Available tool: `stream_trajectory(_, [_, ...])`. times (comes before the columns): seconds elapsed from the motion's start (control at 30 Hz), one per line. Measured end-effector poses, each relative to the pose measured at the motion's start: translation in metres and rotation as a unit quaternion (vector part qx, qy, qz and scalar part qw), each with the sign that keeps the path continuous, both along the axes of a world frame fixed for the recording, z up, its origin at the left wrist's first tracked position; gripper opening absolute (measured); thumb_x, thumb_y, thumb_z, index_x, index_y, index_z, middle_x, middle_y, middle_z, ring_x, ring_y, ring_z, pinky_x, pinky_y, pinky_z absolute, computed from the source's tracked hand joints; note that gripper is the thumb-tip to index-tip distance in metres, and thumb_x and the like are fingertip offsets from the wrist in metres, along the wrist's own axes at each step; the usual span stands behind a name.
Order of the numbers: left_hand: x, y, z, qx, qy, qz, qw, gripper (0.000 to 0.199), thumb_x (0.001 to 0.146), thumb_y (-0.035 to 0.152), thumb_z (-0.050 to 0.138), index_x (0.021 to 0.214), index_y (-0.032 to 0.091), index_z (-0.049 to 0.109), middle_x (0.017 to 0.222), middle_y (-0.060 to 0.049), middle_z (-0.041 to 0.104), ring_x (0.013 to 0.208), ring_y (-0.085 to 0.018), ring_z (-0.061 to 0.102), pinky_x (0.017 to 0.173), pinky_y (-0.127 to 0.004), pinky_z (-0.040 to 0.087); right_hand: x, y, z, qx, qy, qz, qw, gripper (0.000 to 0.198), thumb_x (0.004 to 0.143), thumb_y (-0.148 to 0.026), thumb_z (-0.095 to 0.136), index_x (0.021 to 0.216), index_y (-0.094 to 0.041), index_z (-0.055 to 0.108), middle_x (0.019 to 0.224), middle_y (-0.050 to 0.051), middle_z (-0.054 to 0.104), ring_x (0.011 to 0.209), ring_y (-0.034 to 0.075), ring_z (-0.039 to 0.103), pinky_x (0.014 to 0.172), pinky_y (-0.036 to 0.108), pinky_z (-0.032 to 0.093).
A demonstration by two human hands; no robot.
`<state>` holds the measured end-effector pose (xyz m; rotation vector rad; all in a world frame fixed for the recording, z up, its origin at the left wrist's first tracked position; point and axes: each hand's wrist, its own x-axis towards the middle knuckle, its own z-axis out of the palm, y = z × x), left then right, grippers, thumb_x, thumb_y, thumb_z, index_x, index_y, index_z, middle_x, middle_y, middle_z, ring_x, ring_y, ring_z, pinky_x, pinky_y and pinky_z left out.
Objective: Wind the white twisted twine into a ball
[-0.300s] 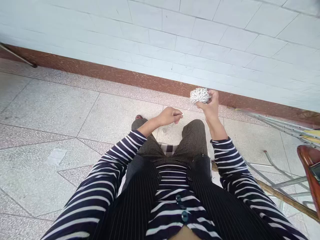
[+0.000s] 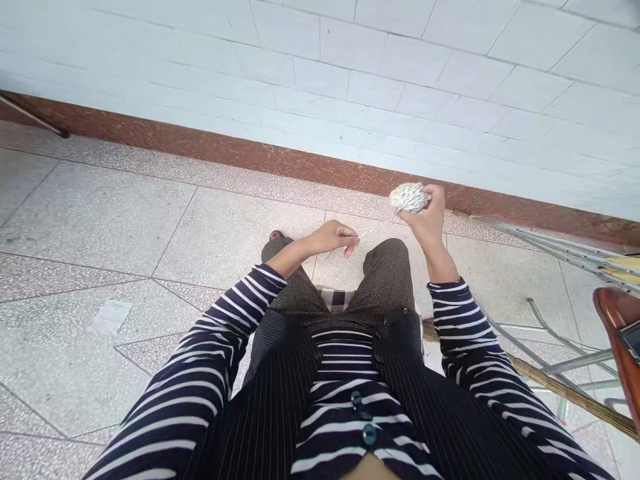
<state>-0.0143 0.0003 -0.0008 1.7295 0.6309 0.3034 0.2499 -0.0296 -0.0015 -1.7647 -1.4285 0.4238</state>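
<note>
A bundle of white twisted cord is in my right hand, thumb below it and fingers on its far side. Lower and to the left, my left hand is closed in a pinch. From its fingertips a thin white strand runs up toward the bundle. Part of the strand fades against the pale floor, so I cannot see where it joins. Both hands are held in the air above my knees, well apart.
A white tiled wall with a reddish-brown baseboard stands in front. Metal-framed furniture and a brown wooden seat are at right. A pale sheet lies on the floor at left.
My right hand has moved a little to the right with the bundle, and my left hand slightly left and down. More of the strand shows between them.
</note>
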Motion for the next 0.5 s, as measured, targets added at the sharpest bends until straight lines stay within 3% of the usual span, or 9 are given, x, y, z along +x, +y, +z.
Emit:
stream_trajectory(0.07, [0.002, 0.004, 0.008, 0.025, -0.005, -0.002, 1.0, 0.035, 0.089, 0.033, 0.058, 0.062, 0.015, 0.069, 0.064, 0.0, 0.068, 0.063, -0.01, 0.057, 0.072, -0.023, 0.043, -0.008, -0.009, -0.002, -0.125, 0.048, 0.053, 0.99, 0.067, 0.056, -0.029, 0.076, 0.116, -0.025, 0.045, 0.123, 0.009, 0.044, 0.112, 0.03, 0.046, 0.087, 0.043, 0.046])
stream_trajectory(0.13, [0.004, 0.01, 0.013, 0.064, 0.018, 0.0, 0.998, 0.032, 0.086, 0.03, 0.059, 0.059, 0.015, 0.068, 0.059, 0.001, 0.065, 0.057, -0.008, 0.052, 0.066, -0.023, 0.04, -0.02, -0.021, -0.009, -0.243, 0.142, 0.155, 0.947, 0.064, 0.052, -0.023, 0.077, 0.111, -0.024, 0.051, 0.111, 0.006, 0.049, 0.099, 0.026, 0.049, 0.082, 0.038, 0.046])
stream_trajectory(0.2, [0.005, 0.015, 0.012, 0.089, 0.033, -0.005, 0.996, 0.028, 0.084, 0.027, 0.061, 0.059, 0.014, 0.068, 0.057, 0.001, 0.063, 0.056, -0.009, 0.052, 0.063, -0.023, 0.039, -0.03, -0.033, -0.015, -0.303, 0.21, 0.242, 0.898, 0.059, 0.052, -0.021, 0.076, 0.108, -0.023, 0.056, 0.096, 0.002, 0.053, 0.086, 0.021, 0.052, 0.075, 0.034, 0.046])
stream_trajectory(0.33, [-0.001, 0.014, -0.004, 0.072, -0.002, 0.002, 0.997, 0.019, 0.083, 0.031, 0.067, 0.079, 0.015, 0.077, 0.078, -0.001, 0.075, 0.076, -0.014, 0.065, 0.074, -0.025, 0.045, -0.034, -0.05, -0.021, -0.318, 0.342, 0.325, 0.822, 0.056, 0.056, -0.026, 0.072, 0.111, -0.024, 0.058, 0.096, 0.001, 0.059, 0.085, 0.018, 0.057, 0.075, 0.03, 0.048])
stream_trajectory(0.4, [-0.005, 0.011, -0.016, 0.058, -0.021, 0.028, 0.998, 0.021, 0.082, 0.033, 0.07, 0.089, 0.016, 0.078, 0.088, -0.002, 0.077, 0.085, -0.017, 0.067, 0.079, -0.026, 0.047, -0.03, -0.054, -0.023, -0.301, 0.392, 0.331, 0.804, 0.059, 0.055, -0.028, 0.071, 0.112, -0.025, 0.057, 0.101, 0.002, 0.062, 0.089, 0.019, 0.059, 0.077, 0.03, 0.049])
stream_trajectory(0.5, [-0.007, 0.009, -0.033, 0.01, -0.046, 0.066, 0.997, 0.023, 0.083, 0.035, 0.07, 0.087, 0.014, 0.076, 0.083, -0.003, 0.074, 0.082, -0.017, 0.067, 0.08, -0.028, 0.049, -0.023, -0.055, -0.025, -0.265, 0.466, 0.314, 0.784, 0.067, 0.053, -0.026, 0.071, 0.118, -0.027, 0.056, 0.11, 0.003, 0.066, 0.098, 0.021, 0.062, 0.083, 0.033, 0.051])
